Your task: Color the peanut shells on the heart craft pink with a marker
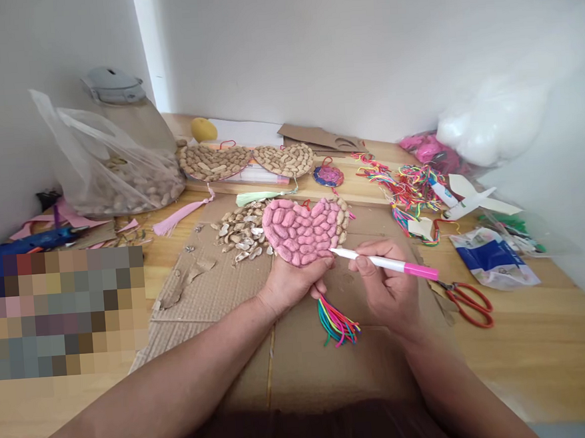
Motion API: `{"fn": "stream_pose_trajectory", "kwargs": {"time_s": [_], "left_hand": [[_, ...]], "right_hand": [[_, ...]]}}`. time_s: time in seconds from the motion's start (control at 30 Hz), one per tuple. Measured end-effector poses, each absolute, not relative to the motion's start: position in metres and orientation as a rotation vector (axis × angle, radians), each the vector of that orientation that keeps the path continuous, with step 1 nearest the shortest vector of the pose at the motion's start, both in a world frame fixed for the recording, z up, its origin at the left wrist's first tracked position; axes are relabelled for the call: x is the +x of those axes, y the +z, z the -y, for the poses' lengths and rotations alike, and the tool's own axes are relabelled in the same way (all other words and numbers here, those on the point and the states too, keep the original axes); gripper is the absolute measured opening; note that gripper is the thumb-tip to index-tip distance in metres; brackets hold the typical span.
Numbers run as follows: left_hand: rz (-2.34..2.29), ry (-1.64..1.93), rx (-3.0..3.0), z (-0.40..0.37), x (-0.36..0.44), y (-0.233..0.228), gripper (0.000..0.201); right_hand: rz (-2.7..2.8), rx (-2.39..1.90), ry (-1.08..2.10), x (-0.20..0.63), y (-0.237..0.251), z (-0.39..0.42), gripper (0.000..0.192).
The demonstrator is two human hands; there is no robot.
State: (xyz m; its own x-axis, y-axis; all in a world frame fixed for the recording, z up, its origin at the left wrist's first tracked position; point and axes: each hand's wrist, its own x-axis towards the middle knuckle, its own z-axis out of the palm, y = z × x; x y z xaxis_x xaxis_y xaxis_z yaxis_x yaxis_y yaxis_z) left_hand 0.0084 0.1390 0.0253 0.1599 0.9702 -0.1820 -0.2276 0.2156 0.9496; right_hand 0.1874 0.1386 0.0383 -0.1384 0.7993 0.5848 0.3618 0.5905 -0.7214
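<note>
Cardboard (302,352) lies flat under my forearms, covering the near middle of the wooden tabletop (532,349). Over it, my left hand (289,282) cups the lower edge of a heart of peanut shells (306,230), its fingers curled up beneath and pinching the piece so it tilts toward me. Most of the shells are pink; a strip along the right edge is bare tan. A bright tassel of coloured cords (336,323) hangs below the heart, between my wrists. My right hand (387,286) pinches a white marker with a pink cap end (383,263), fingers pressed together around the barrel, the tip touching the heart's lower right side.

Just right of that hand lie red-handled scissors (471,303) and, beyond them, a blue and white packet (493,258). Loose empty shells (241,236) are heaped just left of the heart. Farther back sit two unpainted peanut hearts (246,161), a tangle of coloured cords (400,188), and at far left a clear bag of peanuts (119,181).
</note>
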Motion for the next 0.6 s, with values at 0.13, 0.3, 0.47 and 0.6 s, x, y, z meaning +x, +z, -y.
{"fn": "stream_pose_trajectory", "kwargs": {"time_s": [0.13, 0.3, 0.47, 0.6], "left_hand": [[-1.031, 1.071, 0.987, -0.1384, 0.0083, 0.0282, 0.034], [-1.060, 1.049, 1.021, -0.1378, 0.0084, 0.0283, 0.032], [-1.097, 1.030, 1.093, -0.1362, 0.0084, 0.0241, 0.024], [-1.122, 1.029, 1.101, -0.1353, 0.0085, 0.0237, 0.022]], "right_hand": [[1.736, -0.966, 0.460, 0.1883, 0.0418, -0.1397, 0.002], [1.664, -0.933, 0.494, 0.1890, 0.0467, -0.1400, 0.002], [1.725, -0.972, 0.446, 0.1892, 0.0450, -0.1388, 0.004], [1.781, -0.984, 0.297, 0.1929, 0.0431, -0.1400, 0.003]]}}
